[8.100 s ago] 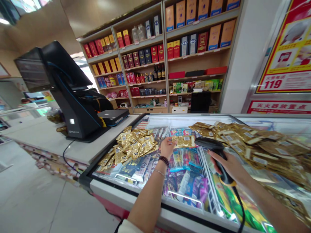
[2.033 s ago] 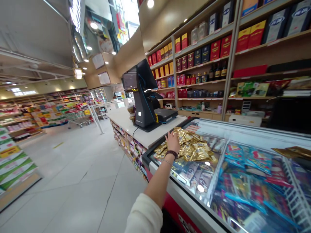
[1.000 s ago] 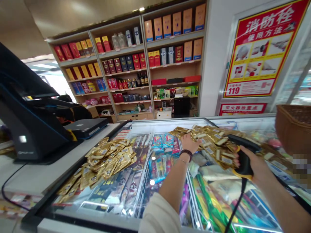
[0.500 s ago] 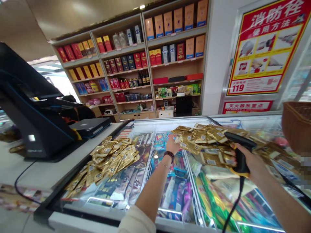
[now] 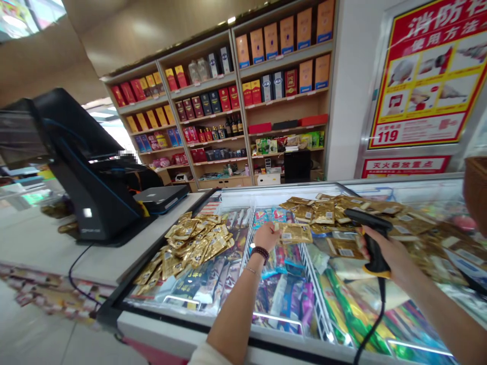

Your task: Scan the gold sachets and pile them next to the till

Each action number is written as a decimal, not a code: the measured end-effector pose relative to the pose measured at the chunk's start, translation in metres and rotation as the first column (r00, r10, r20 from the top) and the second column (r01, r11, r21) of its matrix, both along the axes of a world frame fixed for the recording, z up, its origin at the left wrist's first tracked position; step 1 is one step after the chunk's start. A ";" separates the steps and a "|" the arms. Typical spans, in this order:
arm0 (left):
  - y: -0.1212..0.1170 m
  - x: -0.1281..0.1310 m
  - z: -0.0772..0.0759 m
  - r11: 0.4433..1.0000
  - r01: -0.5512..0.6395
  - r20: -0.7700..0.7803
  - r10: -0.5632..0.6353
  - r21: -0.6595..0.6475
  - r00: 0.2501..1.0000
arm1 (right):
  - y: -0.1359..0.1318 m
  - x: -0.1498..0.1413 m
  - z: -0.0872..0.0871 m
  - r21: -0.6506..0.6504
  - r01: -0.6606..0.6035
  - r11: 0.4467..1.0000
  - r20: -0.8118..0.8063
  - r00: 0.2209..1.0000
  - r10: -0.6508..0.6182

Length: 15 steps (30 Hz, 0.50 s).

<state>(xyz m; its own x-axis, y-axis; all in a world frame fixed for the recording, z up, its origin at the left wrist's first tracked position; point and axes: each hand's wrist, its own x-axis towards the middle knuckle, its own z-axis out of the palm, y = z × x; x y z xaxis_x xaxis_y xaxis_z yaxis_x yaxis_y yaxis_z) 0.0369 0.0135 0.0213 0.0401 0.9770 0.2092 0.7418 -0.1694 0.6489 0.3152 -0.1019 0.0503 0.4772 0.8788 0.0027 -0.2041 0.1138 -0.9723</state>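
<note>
Pinching the left end of a gold packet [image 5: 296, 233], the left hand [image 5: 266, 236] has its fingers closed on it, the packet lying level between two heaps and nearer the far edge of the freezer [image 5: 182, 329] than the front one; whether it touches the glass top cannot be told. The right hand [image 5: 390, 256] is wrapped around the grip of a black scanner [image 5: 369, 219], whose head points left toward the packet without touching it, its cable [image 5: 378, 324] running down past the freezer's front edge. Along the freezer's left edge lies the left heap [image 5: 201, 238] of gold packets, trailing toward the front left corner. The right heap [image 5: 323, 210] begins near the middle of the far edge and spreads to the right, passing behind the scanner. Beyond the left edge, a black register [image 5: 99, 187] stands on the pale desk [image 5: 125, 258].
</note>
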 end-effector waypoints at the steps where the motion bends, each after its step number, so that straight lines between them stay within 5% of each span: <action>1: 0.000 -0.004 0.000 0.998 -0.014 0.024 0.013 0.056 1.000 | 0.002 0.000 -0.002 -0.002 -0.025 1.000 -0.037 0.999 0.025; 5: 0.002 -0.023 -0.005 0.987 -0.090 0.306 0.045 0.136 0.951 | 0.008 -0.009 -0.010 -0.005 -0.067 0.998 -0.045 0.997 0.067; 8: 0.005 -0.033 -0.013 0.997 -0.067 0.698 0.078 -0.043 0.712 | 0.012 -0.028 -0.012 -0.036 -0.160 0.986 0.006 0.987 0.160; 11: 0.006 -0.039 -0.018 0.994 0.034 0.897 0.079 -0.105 0.435 | 0.019 -0.054 -0.011 -0.077 -0.254 0.964 0.109 0.959 0.262; 15: 0.003 -0.050 -0.017 0.992 0.096 0.952 0.053 -0.085 0.301 | 0.026 -0.087 -0.009 -0.086 -0.348 0.934 0.376 0.856 0.354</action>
<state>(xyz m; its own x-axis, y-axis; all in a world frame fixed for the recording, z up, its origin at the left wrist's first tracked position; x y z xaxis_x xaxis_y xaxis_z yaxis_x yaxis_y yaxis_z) -0.0132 0.0165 0.0038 -0.0923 0.9956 0.0163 -0.4086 -0.0528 0.9112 0.2280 -0.0760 0.0412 0.1017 0.9891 0.1066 0.1564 0.0899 -0.9836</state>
